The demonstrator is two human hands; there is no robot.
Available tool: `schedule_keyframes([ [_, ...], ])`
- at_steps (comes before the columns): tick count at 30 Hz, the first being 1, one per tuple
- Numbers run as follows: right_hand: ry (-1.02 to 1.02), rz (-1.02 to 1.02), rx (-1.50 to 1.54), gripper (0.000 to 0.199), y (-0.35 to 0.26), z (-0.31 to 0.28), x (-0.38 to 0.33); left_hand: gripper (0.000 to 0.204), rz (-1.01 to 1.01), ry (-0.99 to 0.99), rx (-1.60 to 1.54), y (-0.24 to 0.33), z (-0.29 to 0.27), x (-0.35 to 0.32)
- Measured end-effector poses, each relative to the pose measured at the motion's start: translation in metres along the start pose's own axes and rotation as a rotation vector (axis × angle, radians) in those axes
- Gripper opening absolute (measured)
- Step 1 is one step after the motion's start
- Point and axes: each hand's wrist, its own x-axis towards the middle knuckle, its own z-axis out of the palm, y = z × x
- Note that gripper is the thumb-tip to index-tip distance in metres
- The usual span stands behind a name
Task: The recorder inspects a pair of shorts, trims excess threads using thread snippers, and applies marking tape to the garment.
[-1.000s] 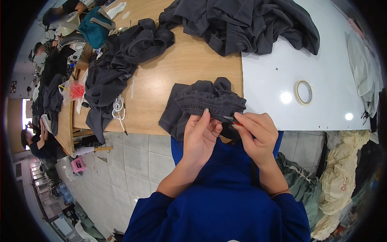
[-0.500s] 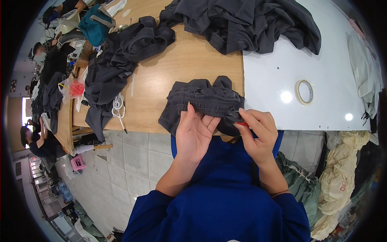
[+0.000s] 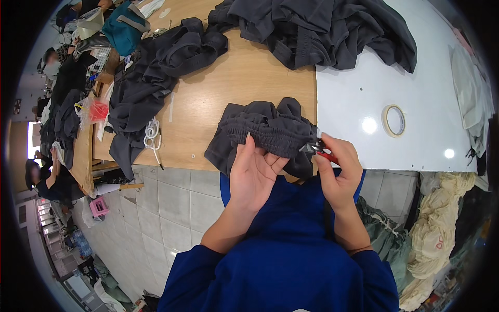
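Co-worker (image 3: pixel 49 179) in dark clothing at far left, arms raised toward a table edge. Next, clear plastic bag (image 3: pixel 97 111) with red contents at the left end of the work area; pink plastic stool (image 3: pixel 99 207) on the tiled floor (image 3: pixel 171 208) below. Teal fabric bag (image 3: pixel 123 28) with grey straps at the upper left. Dark grey garment heap (image 3: pixel 150 78) runs diagonally along the left of the wood-grain tabletop (image 3: pixel 192 114), part draping over its near edge; looped white cord (image 3: pixel 152 134) lies just right of the lower folds. Left hand (image 3: pixel 253 174): palm up at the near side of a gathered dark grey garment, thumb raised onto the ribbed band, fingers half curled by its lower edge; cannot tell whether cloth is pinched. Dark grey garment with elasticated waistband (image 3: pixel 267 130) sits bunched at the near table edge, in front of the person, band facing the hands. Larger dark grey garment pile (image 3: pixel 312 31) at the far side, spanning wood and white surface. Red-handled thread snips (image 3: pixel 327 155): gripped in the right hand (image 3: pixel 340 171), blades pointing left at the band's right end; blade contact with cloth not resolvable. Hands apart from each other, one on either side of the band's near edge. White work surface (image 3: pixel 353 114) farther right, bearing masking tape roll (image 3: pixel 386 121) lying flat. Dark green sack (image 3: pixel 387 231) below, then cream fabric bundle (image 3: pixel 436 229); whitish plastic sheeting (image 3: pixel 465 88) at far right.
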Motion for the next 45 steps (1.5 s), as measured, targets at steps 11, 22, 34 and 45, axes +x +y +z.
schedule_keyframes([
  [11,-0.067,0.712,0.705,0.037,0.018,0.003,-0.005,0.062,-0.069,-0.018,-0.111,0.012,-0.028,-0.008],
  [22,-0.157,0.98,0.706,0.025,0.026,0.033,-0.004,0.066,-0.12,-0.1,-0.108,0.011,-0.058,-0.024],
  [34,-0.283,1.368,1.179,0.043,0.039,0.037,-0.018,0.051,-0.017,-0.207,0.624,0.008,-0.036,-0.025],
  [45,-0.162,1.165,1.46,0.042,0.046,0.026,-0.022,0.042,0.018,-0.307,0.679,0.006,-0.031,-0.019],
])
